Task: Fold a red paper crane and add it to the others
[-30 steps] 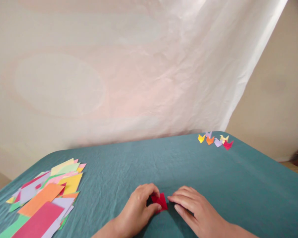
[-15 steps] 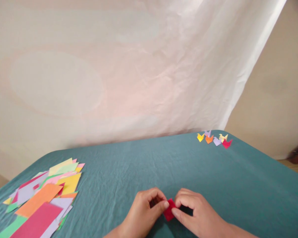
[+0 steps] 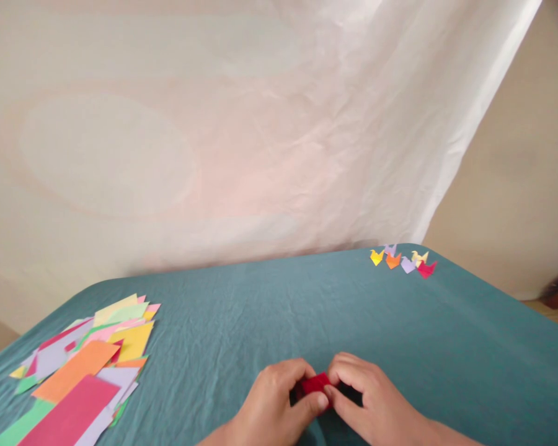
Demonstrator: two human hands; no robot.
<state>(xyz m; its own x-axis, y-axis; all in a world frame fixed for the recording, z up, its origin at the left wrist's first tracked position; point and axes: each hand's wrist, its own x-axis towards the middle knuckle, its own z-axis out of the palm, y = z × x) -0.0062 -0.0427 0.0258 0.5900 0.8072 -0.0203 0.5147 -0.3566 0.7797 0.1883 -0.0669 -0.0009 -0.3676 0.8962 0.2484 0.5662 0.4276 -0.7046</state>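
A small folded piece of red paper [image 3: 315, 383] sits low in the middle, just above the teal tablecloth [image 3: 270, 310]. My left hand [image 3: 279, 406] pinches its left side between thumb and curled fingers. My right hand [image 3: 367, 399] pinches its right side, thumb meeting the left thumb under the paper. Most of the paper is hidden by my fingers.
A loose pile of coloured paper sheets [image 3: 79, 368] lies at the left edge of the table. Several small folded paper figures [image 3: 403, 261] stand in a row near the far right corner. A white cloth backdrop [image 3: 242, 124] hangs behind the table.
My right hand went from lying flat beside the red paper to pinching it. Both hands closed in around the paper, which now shows less between my fingers.
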